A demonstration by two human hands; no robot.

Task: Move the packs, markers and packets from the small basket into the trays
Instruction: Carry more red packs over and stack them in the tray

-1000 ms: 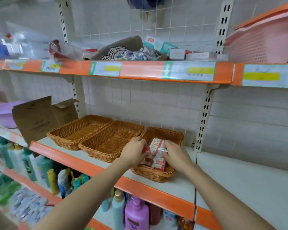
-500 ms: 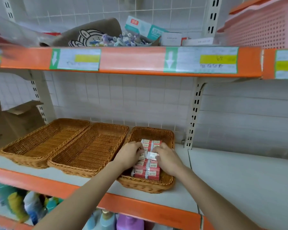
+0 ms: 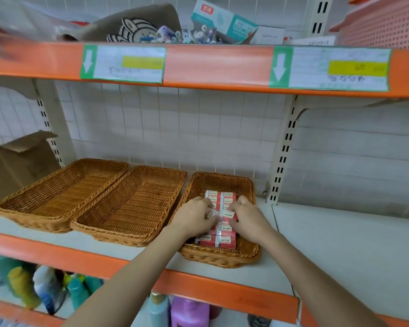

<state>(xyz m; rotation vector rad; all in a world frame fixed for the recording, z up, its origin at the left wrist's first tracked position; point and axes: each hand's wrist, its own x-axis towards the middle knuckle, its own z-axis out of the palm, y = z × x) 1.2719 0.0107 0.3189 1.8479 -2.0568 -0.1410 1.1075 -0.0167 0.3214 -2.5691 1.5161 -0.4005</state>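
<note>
Three wicker trays on your shelf [image 3: 328,244], side by side. Landmark: right tray [image 3: 222,258]. Middle tray [image 3: 128,208] touches its left edge; left tray [image 3: 57,192] lies beyond, against middle one; neither shows contents. Right tray holds red-and-white packs [image 3: 216,240] in two columns; exact count hidden under your hands. Your left hand [image 3: 194,217] and right hand [image 3: 247,219], fingers curled, grasp packs at tray centre.

A white gridded back panel [image 3: 187,128] rises behind the pale shelf [image 3: 340,244]. Slotted cream uprights [image 3: 283,147] carry an upper shelf [image 3: 217,64] edged in orange, with green-arrowed price labels [image 3: 123,64]. Lighting is soft and even.
</note>
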